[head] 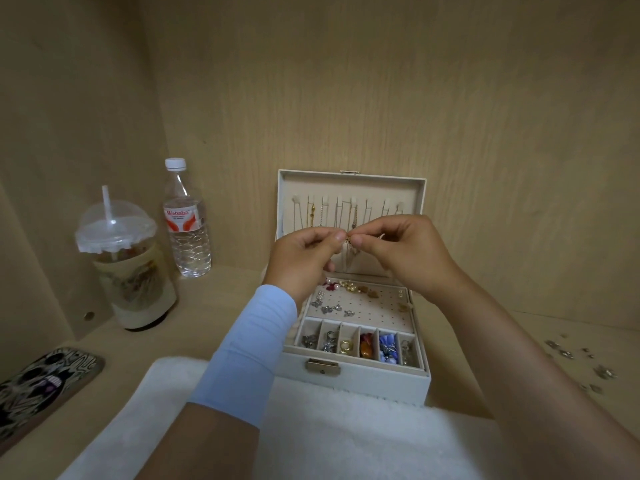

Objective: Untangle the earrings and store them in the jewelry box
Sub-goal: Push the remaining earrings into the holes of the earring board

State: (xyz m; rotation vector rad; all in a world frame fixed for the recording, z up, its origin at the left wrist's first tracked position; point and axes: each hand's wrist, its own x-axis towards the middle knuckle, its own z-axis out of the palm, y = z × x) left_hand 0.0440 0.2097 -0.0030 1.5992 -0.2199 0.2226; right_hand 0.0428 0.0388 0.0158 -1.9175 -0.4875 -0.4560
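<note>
Head: L hand [301,258], R hand [405,254] pinch earring [349,239]; bottle [187,220], cup [131,268] near box [356,382].

I see the jewelry box [353,382] centre on the desk [221,299], a cloth [329,434] before it, cup [131,271] and bottle [187,233] left of it, phone [45,386] far left, loose earrings [568,355] right; left hand [301,258] and right hand [408,251] pinch an earring [349,239] above it.

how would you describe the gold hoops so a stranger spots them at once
Find the open white jewelry box. Six narrow compartments line its front; the gold hoops lie in the third from the left. Silver pieces sit to their left, amber-red ones to their right.
</note>
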